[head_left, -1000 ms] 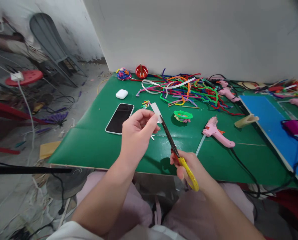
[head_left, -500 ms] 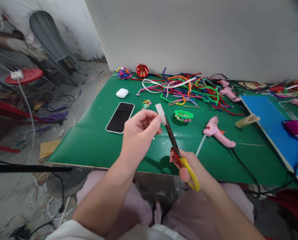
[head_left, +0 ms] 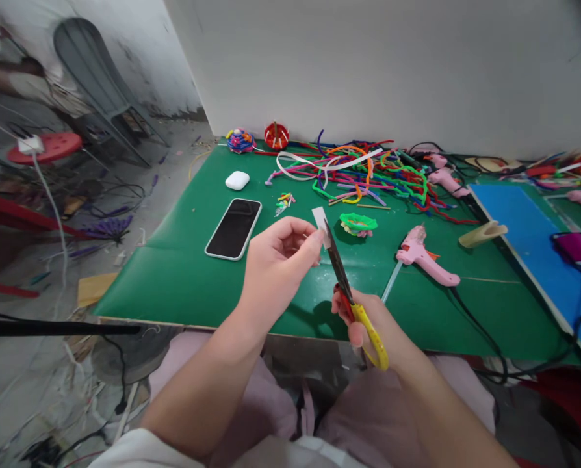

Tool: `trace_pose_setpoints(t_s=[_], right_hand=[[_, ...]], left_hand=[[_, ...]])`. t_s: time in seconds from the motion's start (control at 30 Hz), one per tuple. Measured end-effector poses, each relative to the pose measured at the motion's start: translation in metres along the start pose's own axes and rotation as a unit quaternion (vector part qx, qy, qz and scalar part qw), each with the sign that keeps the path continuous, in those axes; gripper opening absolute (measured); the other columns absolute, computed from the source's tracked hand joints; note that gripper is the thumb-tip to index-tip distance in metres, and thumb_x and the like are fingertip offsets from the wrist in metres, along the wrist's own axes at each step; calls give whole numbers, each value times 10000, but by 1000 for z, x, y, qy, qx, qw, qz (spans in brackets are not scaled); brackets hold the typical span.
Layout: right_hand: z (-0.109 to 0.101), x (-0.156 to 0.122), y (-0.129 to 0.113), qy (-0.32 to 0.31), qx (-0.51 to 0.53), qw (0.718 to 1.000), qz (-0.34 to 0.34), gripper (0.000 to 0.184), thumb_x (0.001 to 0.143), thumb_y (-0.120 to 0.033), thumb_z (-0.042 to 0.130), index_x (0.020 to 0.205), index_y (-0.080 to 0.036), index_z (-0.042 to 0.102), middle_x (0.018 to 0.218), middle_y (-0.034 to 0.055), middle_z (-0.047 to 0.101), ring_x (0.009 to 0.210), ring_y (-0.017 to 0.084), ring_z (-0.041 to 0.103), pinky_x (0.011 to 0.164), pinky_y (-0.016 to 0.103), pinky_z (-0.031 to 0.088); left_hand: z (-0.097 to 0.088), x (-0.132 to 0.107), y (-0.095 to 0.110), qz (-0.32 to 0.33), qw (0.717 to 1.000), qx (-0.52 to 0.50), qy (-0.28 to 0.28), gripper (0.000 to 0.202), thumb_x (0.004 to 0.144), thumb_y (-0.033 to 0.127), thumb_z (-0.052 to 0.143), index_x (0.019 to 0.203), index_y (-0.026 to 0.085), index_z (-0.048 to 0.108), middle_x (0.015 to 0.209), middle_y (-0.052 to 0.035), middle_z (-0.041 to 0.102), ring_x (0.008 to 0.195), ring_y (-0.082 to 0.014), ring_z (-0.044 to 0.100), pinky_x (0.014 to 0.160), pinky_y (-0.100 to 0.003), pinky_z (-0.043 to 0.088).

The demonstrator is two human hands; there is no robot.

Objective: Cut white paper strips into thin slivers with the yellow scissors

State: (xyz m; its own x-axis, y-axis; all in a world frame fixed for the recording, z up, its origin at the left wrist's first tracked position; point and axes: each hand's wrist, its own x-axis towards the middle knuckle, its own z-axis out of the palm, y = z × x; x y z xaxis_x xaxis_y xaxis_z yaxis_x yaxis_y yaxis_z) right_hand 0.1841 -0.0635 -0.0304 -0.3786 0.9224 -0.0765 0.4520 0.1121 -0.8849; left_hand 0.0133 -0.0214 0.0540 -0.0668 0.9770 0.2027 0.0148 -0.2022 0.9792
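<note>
My left hand (head_left: 278, 263) pinches a small white strip (head_left: 319, 219) between thumb and fingers, above the green table. In my right hand (head_left: 363, 315) are scissors (head_left: 339, 266) with yellow and red handles, my fingers wrapped round the grips. The dark blades point up and left and meet the right side of the strip; whether they cut into it I cannot tell. Just beyond the blades lies a green ruffled piece (head_left: 358, 224) with a pale base. A pink glue gun (head_left: 426, 259) rests to the right, a clear stick at its lower left.
A phone (head_left: 234, 229), a white earbud case (head_left: 237, 180) and small coloured bits (head_left: 285, 203) lie left on the green table (head_left: 173, 286). Tangled pipe cleaners (head_left: 359, 170) spread along the back wall. At right are a blue board (head_left: 529, 240) and a beige tube (head_left: 482, 234).
My left hand has moved slightly right with the white strip. The strip now overlaps the scissor blades' tips more, while the right hand has barely shifted.
</note>
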Motion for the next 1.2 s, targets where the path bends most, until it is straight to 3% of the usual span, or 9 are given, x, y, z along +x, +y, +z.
trace_pose_setpoints(t_s=[0.3, 0.43, 0.83, 1.2], right_hand=[[-2, 2, -12, 18, 4, 1000, -8, 755, 477, -859, 222, 680, -179, 480, 596, -9, 476, 519, 109, 378, 492, 235, 315], [-1, 2, -16, 38, 0, 999, -2, 706, 508, -854, 236, 605, -180, 422, 568, -24, 427, 508, 95, 327, 475, 230, 278], [1, 2, -13, 45, 30, 998, 17, 669, 528, -837, 331, 607, -180, 429, 556, -27, 395, 504, 94, 311, 441, 219, 261], [2, 2, -8, 45, 23, 999, 12, 544, 705, -719, 387, 605, -185, 424, 498, -37, 358, 490, 94, 303, 424, 213, 247]], left_hand=[[1, 0, -2, -5, 1000, 10, -7, 103, 740, 239, 584, 685, 154, 562, 543, 38, 542, 484, -60, 508, 478, -163, 422], [1, 0, -3, -3, 1000, 9, -7, 93, 740, 232, 581, 686, 158, 565, 541, 39, 539, 486, -60, 510, 480, -162, 424], [0, -1, -3, -3, 1000, 14, -10, 95, 743, 241, 581, 691, 163, 570, 545, 39, 538, 490, -63, 511, 484, -165, 428], [0, 0, -4, -8, 1000, 9, -9, 93, 744, 247, 585, 701, 165, 580, 550, 40, 539, 497, -63, 509, 486, -166, 422]])
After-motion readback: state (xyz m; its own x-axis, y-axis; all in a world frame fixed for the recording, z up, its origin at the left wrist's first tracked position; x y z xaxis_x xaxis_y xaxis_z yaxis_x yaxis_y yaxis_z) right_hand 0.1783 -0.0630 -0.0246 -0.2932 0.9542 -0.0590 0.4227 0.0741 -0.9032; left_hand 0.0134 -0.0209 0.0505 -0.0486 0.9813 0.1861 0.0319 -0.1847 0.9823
